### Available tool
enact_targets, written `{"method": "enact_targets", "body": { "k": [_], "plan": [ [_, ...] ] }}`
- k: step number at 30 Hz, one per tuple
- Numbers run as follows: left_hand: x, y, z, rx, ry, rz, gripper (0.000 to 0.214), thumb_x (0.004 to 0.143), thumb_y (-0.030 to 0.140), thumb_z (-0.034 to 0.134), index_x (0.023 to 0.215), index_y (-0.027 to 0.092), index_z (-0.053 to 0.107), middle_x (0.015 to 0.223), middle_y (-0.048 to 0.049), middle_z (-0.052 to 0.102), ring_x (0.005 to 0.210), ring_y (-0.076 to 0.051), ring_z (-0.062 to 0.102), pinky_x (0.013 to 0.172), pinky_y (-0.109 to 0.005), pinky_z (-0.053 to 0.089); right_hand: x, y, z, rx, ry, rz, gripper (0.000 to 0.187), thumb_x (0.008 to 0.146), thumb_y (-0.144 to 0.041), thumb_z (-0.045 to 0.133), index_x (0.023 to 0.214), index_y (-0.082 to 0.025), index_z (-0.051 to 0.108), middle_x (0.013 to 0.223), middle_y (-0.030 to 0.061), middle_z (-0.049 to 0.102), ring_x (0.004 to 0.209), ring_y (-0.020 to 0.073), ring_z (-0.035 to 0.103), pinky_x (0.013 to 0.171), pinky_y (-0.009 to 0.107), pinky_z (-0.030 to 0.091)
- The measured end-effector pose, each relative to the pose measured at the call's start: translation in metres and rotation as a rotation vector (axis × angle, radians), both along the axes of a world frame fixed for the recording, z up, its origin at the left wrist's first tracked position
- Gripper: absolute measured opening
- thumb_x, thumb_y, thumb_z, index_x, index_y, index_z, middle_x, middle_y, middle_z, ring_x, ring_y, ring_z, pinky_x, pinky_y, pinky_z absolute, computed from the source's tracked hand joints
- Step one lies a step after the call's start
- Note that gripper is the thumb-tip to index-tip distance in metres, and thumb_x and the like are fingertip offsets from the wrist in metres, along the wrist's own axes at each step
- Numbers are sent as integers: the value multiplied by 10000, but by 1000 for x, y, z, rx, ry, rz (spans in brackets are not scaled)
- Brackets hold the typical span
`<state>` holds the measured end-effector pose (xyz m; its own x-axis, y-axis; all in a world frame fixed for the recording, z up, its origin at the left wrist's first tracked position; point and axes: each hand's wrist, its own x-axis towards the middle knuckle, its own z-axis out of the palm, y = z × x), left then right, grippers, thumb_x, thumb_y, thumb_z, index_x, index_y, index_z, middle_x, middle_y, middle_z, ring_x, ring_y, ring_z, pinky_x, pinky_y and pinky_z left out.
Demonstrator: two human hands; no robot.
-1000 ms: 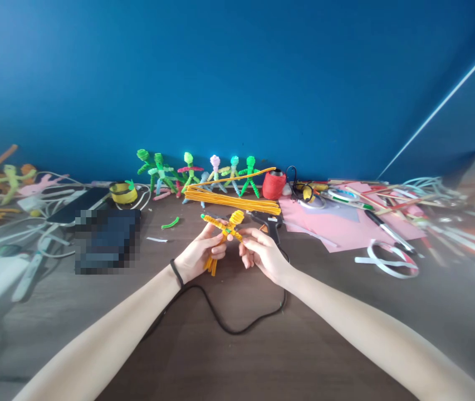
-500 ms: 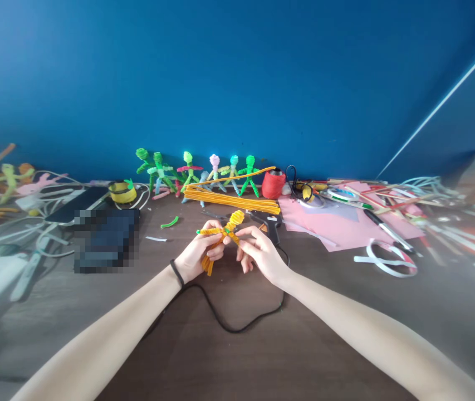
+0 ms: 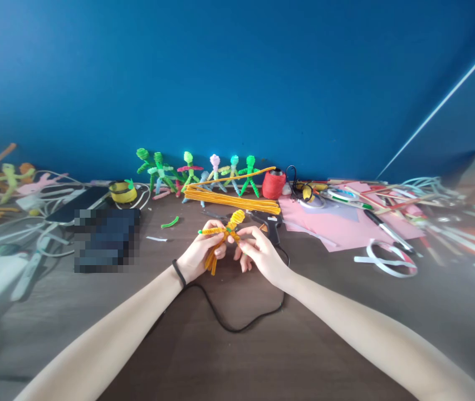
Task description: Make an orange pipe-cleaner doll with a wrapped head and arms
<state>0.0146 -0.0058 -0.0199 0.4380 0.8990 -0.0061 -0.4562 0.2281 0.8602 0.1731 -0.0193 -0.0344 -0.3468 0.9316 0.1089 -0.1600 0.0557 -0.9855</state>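
Observation:
An orange-yellow pipe cleaner figure is held up between my hands over the desk. It has a coiled head, a bit of green at the neck and straight leg strands pointing down. My left hand, with a dark band at the wrist, is closed around its body. The fingertips of my right hand pinch the arm on the right side. Beyond the hands lies a bundle of orange pipe cleaners, with a black glue gun close by, partly hidden.
Several coloured pipe cleaner figures stand along the blue wall. A red spool and pink paper are at the right, beside a white strip loop. Phones and cables occupy the left. A black cord curves in front.
The figure and my hands have shifted very slightly to the right. My grip on it looks the same.

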Motion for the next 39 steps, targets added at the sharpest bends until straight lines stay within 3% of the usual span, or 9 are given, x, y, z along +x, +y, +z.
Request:
{"method": "enact_targets", "body": {
  "k": [7,16,29,39],
  "plan": [
    [-4,3,0,-125,-85,-27,124,748,284,559,822,204,498,691,0,546,464,-54,416,442,-181,327,0,4,-6,-56,114,-62,206,776,-333,510,841,-204,364,561,-67,581,362,75,516,362,169,330],
    [-1,1,-1,-64,-39,28,169,815,333,464,957,240,459,709,-9,576,413,-27,373,425,-156,300,1,4,-3,-151,151,-91,227,745,-366,548,768,-196,400,512,-56,566,326,64,439,348,178,297],
    [2,-2,-1,-37,42,219,186,764,333,546,812,246,389,746,49,488,499,-38,469,403,-127,293,3,5,3,-235,277,-116,236,719,-303,569,759,-202,359,494,-44,571,343,60,416,379,177,265],
    [3,-3,-1,13,80,240,212,714,250,602,732,201,396,632,55,442,463,-30,435,380,-117,263,4,5,2,-250,223,-64,278,676,-258,609,785,-207,359,449,-60,523,388,57,407,352,139,156]
  ]
}}
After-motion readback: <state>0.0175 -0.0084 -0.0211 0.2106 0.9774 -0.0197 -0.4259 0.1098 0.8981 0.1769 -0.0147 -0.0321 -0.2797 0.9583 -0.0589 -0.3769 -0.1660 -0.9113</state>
